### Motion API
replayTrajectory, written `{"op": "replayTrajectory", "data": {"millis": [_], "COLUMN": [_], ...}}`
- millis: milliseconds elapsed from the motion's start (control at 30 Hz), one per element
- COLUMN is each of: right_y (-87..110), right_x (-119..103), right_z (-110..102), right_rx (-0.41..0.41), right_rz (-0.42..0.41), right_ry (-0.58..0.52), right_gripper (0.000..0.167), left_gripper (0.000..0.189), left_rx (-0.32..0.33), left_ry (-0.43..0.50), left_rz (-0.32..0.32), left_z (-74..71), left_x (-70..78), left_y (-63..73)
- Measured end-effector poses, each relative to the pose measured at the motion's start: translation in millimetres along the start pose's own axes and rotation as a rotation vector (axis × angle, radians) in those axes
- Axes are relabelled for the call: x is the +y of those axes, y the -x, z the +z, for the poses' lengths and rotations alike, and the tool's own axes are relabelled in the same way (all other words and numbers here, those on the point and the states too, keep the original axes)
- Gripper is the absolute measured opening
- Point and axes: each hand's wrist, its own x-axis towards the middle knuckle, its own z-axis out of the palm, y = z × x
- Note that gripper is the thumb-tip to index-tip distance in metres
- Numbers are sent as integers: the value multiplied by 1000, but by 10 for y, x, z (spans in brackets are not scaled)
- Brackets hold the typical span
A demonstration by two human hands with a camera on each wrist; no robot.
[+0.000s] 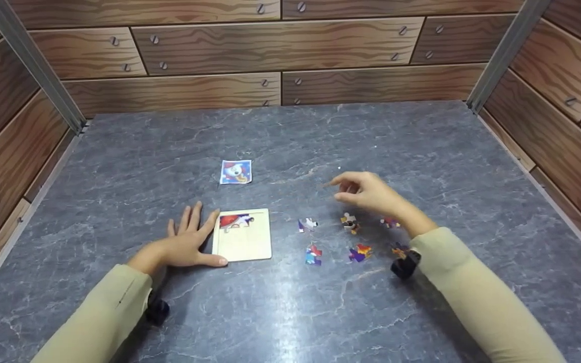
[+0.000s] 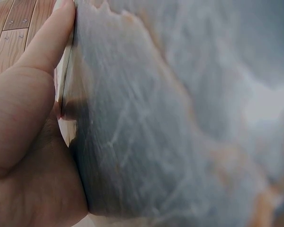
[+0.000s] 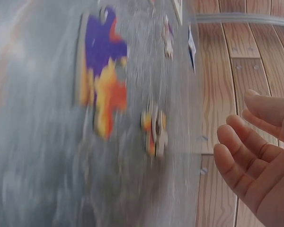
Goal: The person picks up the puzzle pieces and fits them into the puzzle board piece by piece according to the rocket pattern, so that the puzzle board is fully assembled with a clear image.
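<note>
My left hand (image 1: 187, 247) lies with fingers spread along the left side of a pale wooden puzzle tray (image 1: 245, 247); its thumb touches the lower left corner. Joined red, white and purple puzzle pieces (image 1: 235, 221) fill the tray's upper left part. In the left wrist view the thumb (image 2: 47, 40) is straight along the tray's edge. My right hand (image 1: 366, 190) hovers over the table, fingers loosely bent, nothing between them. Below it lies a grey, white and orange puzzle piece (image 1: 350, 223). The right wrist view shows a purple and orange piece (image 3: 104, 71) on the table.
Between the tray and my right forearm lie more loose pieces: a white and purple one (image 1: 307, 225), a red and blue one (image 1: 313, 255), a red and purple one (image 1: 390, 222), and one partly hidden (image 1: 399, 250). A small dog picture card (image 1: 236, 172) lies behind the tray.
</note>
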Motion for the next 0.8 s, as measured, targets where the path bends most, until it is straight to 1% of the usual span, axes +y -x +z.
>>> {"op": "replayTrajectory", "data": {"millis": [200,533,700,800], "right_y": [106,304,362,378], "right_x": [134,436,598,677], "right_z": [-112,-283,-399,-463], "right_rx": [13,72,109,123], "right_rz": [29,84,107,140], "right_ry": [23,20,10,10], "right_gripper": [31,33,34,34], "left_gripper": [114,114,115,115], "left_rx": [8,12,8,0], "left_ry": [-2,-5,-8,-1], "left_rz": [5,8,4,-4], "left_z": [-6,2,-4,7], "left_x": [5,5,4,2], "left_y": [4,4,1,1]}}
